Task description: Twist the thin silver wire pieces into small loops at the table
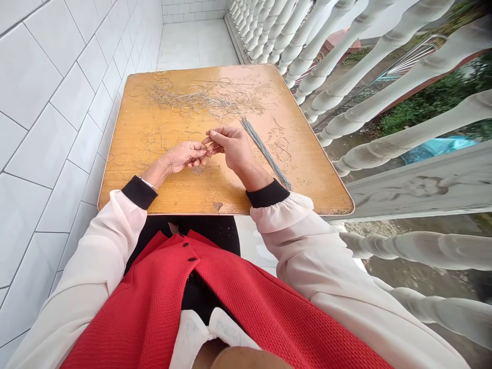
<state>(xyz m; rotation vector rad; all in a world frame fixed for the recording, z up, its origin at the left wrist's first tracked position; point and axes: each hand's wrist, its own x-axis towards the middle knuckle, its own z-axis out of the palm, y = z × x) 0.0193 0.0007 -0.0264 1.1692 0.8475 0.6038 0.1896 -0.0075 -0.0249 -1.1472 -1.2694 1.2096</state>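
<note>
My left hand [187, 156] and my right hand [233, 147] meet above the middle of the table, fingertips touching or nearly so. Both are closed in a pinch on a thin wire [208, 165], of which only a faint curved bit shows below the fingers. Just right of my right hand lies a bundle of straight grey wires [265, 152], slanting toward the near edge. Beyond the hands spreads a loose tangle of bent, looped wires [196, 100]. Short wire pieces [154, 141] are scattered to the left of my left hand.
The wooden table [307, 197] has a worn, peeling top. A white tiled wall [57, 113] runs close along its left side. White balusters [326, 102] line the right side. A single bent wire [283, 148] lies right of the bundle.
</note>
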